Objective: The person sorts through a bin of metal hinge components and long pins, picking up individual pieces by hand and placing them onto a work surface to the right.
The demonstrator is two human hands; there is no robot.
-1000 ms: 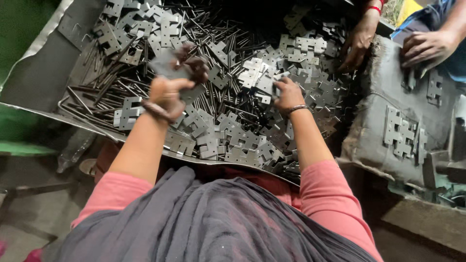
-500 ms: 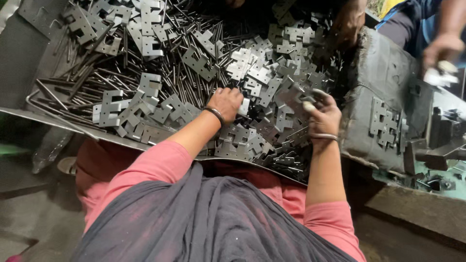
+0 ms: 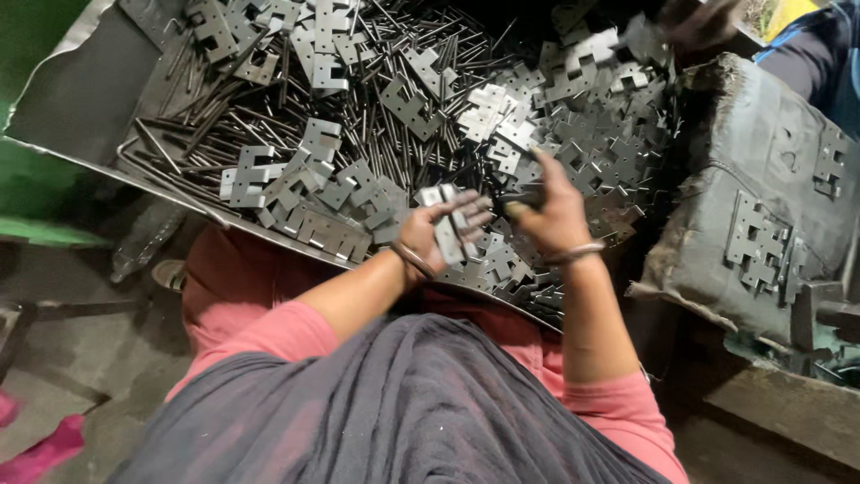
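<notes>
Grey cloth-wrapped block (image 3: 761, 161) at right, beside the tray's right edge, w/ a few flat notched plates (image 3: 758, 244) lying on its top. Blue sleeve (image 3: 820, 63) of another person at top right corner. Green surface (image 3: 36, 179) along left edge. Pink item (image 3: 45, 453) on floor, bottom left corner.

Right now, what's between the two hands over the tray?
Head view: almost nothing. The left hand holds a notched metal plate; a narrow gap, showing only the plate pile beneath, separates it from the right hand.
</notes>
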